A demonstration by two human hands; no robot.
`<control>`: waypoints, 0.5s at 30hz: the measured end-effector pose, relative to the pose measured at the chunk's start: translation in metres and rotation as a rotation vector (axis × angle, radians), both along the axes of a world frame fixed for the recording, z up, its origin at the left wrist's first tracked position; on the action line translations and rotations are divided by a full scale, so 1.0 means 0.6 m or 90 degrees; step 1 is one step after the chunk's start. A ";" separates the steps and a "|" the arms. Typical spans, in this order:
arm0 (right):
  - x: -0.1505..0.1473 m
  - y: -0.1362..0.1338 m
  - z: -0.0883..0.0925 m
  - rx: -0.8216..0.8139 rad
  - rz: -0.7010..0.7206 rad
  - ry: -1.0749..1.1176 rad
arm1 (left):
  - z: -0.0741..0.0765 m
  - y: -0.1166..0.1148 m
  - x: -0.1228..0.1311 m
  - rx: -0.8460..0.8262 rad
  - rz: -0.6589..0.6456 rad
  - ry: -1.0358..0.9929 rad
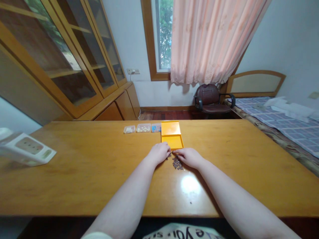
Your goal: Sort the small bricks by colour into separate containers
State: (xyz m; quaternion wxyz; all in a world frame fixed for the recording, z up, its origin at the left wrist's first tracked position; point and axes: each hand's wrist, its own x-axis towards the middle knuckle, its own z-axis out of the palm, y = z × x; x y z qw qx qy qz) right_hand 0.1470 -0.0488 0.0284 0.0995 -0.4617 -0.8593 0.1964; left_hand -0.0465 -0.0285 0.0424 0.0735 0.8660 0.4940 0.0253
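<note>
An opened yellow plastic box [171, 128] lies on the wooden table, its lid folded back away from me. My left hand [160, 152] is at the box's near left corner, fingers curled down by a few small dark pieces; what they pinch, if anything, is too small to make out. From the right, my right hand [188, 156] reaches in with its index finger stretched toward the box's near edge. Under and beside its fingers lies a loose pile of small dark brown pieces [177, 163]. Whether my right fingers hold a piece cannot be seen.
Left of the box stand small clear containers: one with blue pieces [156, 128], one with pale pieces [144, 128], and another [129, 129]. A white bottle-like container [32, 147] is at the table's left. One dark piece [190, 202] lies near the front edge.
</note>
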 end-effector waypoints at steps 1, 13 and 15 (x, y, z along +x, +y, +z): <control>-0.001 0.000 0.000 0.002 0.000 -0.013 | 0.001 0.000 -0.001 -0.002 -0.001 0.010; 0.015 0.004 -0.008 0.016 -0.071 -0.023 | 0.008 0.003 -0.022 -0.014 0.007 -0.004; 0.015 0.007 -0.012 0.025 -0.064 -0.023 | 0.007 0.002 -0.020 -0.027 0.002 -0.002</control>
